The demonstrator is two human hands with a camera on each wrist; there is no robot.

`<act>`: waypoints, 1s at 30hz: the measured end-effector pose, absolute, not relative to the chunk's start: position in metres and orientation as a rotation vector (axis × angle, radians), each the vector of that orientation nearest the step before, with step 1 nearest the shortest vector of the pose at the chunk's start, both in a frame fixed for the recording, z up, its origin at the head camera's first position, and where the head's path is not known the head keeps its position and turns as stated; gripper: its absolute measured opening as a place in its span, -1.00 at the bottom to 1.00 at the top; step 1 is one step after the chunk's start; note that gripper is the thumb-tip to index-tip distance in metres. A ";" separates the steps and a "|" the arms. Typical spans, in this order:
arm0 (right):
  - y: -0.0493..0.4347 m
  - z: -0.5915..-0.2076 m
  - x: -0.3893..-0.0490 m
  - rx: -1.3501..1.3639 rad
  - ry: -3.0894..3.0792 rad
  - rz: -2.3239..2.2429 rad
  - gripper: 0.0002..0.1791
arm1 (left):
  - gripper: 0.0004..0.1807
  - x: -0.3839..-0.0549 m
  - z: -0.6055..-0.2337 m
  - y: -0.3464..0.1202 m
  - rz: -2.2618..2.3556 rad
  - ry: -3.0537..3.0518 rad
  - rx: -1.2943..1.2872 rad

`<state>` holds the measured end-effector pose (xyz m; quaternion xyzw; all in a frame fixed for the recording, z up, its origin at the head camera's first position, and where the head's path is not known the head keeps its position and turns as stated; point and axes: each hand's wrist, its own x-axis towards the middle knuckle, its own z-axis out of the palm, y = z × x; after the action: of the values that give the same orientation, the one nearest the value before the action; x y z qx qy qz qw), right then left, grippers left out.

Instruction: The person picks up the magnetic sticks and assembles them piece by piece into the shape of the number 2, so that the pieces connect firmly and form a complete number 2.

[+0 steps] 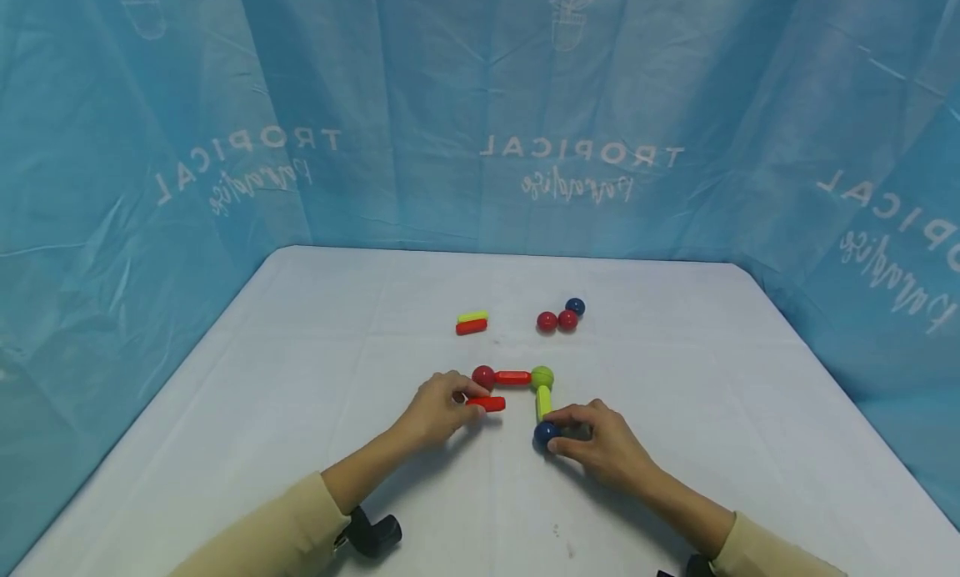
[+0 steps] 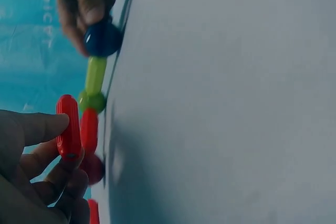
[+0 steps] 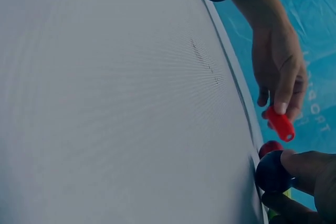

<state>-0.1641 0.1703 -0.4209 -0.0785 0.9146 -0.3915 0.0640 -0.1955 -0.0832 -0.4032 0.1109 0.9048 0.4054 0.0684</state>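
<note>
See a blue curtain hanging far beyond the green ball; expect no trouble from it. See a white table spreading all around the green ball; suspect a surface flat enough to let round parts roll if nudged.

Find the right hand nearer than the green ball and to its right, thumb and forefinger clamped on a blue ball. Judge a tug or twist there as the main risk, liable to swing everything joined to the green ball or pull the yellow-green rod from its near side. Cannot make out the joint at the blue ball, partly covered by fingers; fear a loose fit.

Find the left hand left of the green ball and slightly nearer, thumb and fingers clamped on a held red rod. Fear a knock from it against the near red ball, left of the green ball, enough to loosen the connecting red rod between.

Note a far blue ball and two far red balls beyond the green ball, prone to scatter if brushed.

Note a loose yellow-green rod and a loose red rod beyond and left of the green ball, likely steadier. Fear tilting or slipping of the held red rod if pushed off line.
</note>
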 end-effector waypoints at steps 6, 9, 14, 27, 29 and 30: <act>0.169 -0.419 -0.163 -0.203 2.776 -1.162 -0.67 | -0.78 -0.181 -0.409 -0.070 1.161 2.684 0.471; 0.170 -0.418 -0.163 -0.214 2.776 -1.164 -0.68 | -0.77 -0.179 -0.410 -0.065 1.150 2.669 0.495; 0.172 -0.418 -0.165 -0.244 2.770 -1.161 -0.69 | -0.78 -0.179 -0.410 -0.059 1.147 2.666 0.487; 0.174 -0.421 -0.166 -0.391 2.785 -1.167 -0.68 | -0.79 -0.178 -0.413 -0.054 1.146 2.690 0.597; 0.174 -0.421 -0.166 -0.386 2.783 -1.169 -0.68 | -0.79 -0.178 -0.413 -0.054 1.145 2.691 0.593; 0.174 -0.421 -0.166 -0.381 2.782 -1.169 -0.68 | -0.79 -0.178 -0.413 -0.054 1.143 2.693 0.589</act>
<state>-0.1661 0.1742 -0.4215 -0.1251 0.9135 -0.3840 0.0501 -0.1779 -0.0542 -0.4133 0.1966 0.8996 0.3819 0.0787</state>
